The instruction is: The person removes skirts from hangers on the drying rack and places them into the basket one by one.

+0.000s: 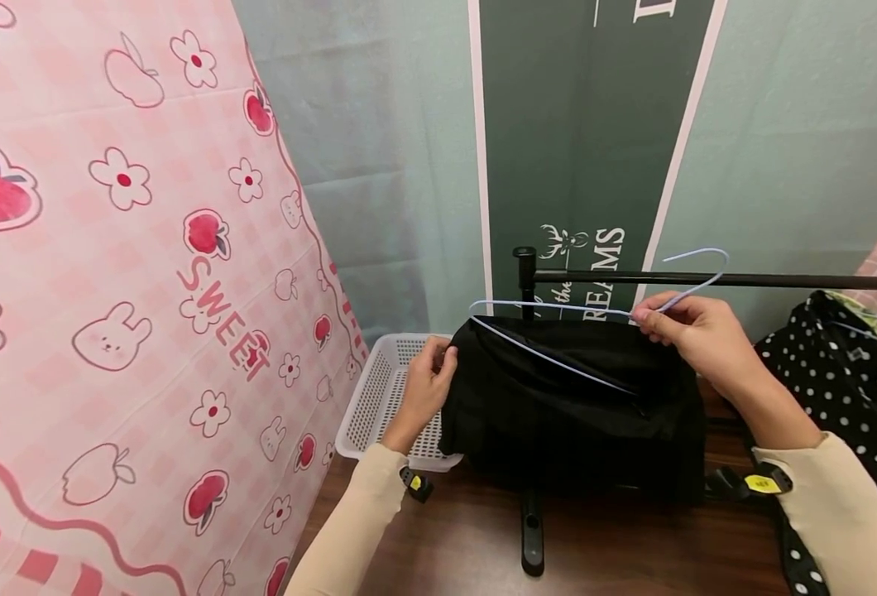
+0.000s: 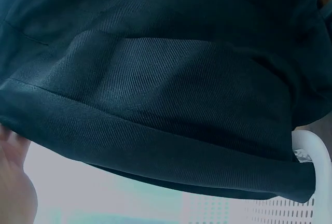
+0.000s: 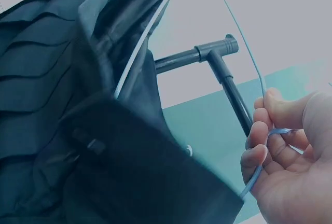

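Right grip (image 1: 695, 335) pinches pale-blue hanger (image 1: 572, 307); left grip (image 1: 429, 377) holds edge of black garment (image 1: 558, 430) — right wrist view shows layered folds (image 3: 31, 92), hidden in head view.

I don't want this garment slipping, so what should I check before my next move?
1. Right hand gripping the pale blue wire hanger near its hook: ok.
2. Left hand holding the edge of the black fabric garment: ok.
3. Hanger's left end covered by the cloth: not ok; it shows above the garment's top edge.
4. Hanger's right end inside the garment: cannot tell; hand and cloth hide it.
5. Garment free of the white perforated plastic basket: cannot tell; it overlaps the basket in the head view, but contact is unclear.
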The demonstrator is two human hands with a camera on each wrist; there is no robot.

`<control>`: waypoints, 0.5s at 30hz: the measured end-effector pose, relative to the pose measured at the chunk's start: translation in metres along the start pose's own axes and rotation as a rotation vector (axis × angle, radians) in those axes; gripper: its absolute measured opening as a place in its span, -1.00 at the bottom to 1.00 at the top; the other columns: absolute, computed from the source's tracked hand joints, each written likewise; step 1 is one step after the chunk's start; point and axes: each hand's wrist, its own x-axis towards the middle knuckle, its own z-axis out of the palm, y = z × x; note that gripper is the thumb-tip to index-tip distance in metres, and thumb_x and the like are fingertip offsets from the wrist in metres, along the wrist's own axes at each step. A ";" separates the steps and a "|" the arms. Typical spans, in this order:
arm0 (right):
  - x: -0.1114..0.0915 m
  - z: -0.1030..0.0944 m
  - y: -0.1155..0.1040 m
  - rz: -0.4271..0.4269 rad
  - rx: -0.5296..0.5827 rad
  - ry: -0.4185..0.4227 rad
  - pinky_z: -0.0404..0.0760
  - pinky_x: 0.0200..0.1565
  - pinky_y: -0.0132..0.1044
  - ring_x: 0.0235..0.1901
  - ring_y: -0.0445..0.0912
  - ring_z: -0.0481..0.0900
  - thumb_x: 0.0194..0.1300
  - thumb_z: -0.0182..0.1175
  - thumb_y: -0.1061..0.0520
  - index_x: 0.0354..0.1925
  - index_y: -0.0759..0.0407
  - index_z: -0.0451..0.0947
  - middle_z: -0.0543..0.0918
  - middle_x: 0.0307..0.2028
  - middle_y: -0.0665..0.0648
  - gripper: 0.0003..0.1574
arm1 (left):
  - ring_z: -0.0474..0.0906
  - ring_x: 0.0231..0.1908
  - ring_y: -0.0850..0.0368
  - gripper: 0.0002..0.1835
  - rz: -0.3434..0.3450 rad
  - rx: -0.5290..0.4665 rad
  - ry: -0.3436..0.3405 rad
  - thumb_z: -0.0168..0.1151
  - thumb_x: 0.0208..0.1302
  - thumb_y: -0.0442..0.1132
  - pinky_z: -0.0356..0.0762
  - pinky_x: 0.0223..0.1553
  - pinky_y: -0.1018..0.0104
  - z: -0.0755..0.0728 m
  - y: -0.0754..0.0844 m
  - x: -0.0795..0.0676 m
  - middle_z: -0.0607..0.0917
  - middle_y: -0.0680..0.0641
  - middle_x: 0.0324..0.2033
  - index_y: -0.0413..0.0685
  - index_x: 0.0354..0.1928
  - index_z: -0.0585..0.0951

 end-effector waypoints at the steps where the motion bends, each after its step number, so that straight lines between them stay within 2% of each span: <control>1: 0.000 0.001 -0.002 -0.001 -0.002 0.000 0.55 -0.31 -0.54 -0.40 -0.35 0.59 0.56 0.26 0.19 -0.14 0.19 0.77 0.72 -0.41 -0.33 -0.84 | 0.43 -0.52 0.15 -0.94 0.008 0.000 -0.004 0.19 0.41 -0.60 0.38 -0.42 0.46 0.001 0.001 0.000 0.59 -0.24 -0.54 -0.37 -0.23 0.57; 6: 0.000 0.003 -0.008 -0.011 0.014 0.002 0.55 -0.31 -0.51 -0.38 -0.32 0.58 0.55 0.29 0.14 -0.12 0.22 0.76 0.72 -0.37 -0.30 -0.82 | 0.36 -0.52 0.22 -0.94 0.016 -0.003 -0.009 0.20 0.42 -0.60 0.31 -0.42 0.46 0.003 0.005 0.002 0.52 -0.19 -0.57 -0.37 -0.23 0.57; 11: 0.001 0.005 -0.010 -0.027 0.056 -0.004 0.56 -0.30 -0.52 -0.37 -0.33 0.60 0.56 0.27 0.18 -0.10 0.28 0.75 0.72 -0.33 -0.30 -0.82 | 0.29 -0.54 0.28 -0.94 0.014 -0.006 -0.013 0.19 0.42 -0.60 0.26 -0.45 0.46 0.003 0.008 0.004 0.48 -0.17 -0.63 -0.38 -0.21 0.56; 15: 0.001 0.005 -0.011 -0.046 0.089 -0.009 0.55 -0.30 -0.52 -0.35 -0.32 0.59 0.56 0.26 0.21 -0.13 0.21 0.77 0.71 -0.28 -0.27 -0.84 | 0.25 -0.57 0.31 -0.94 0.014 -0.007 -0.026 0.18 0.43 -0.60 0.23 -0.47 0.46 0.004 0.010 0.005 0.46 -0.16 -0.67 -0.38 -0.20 0.56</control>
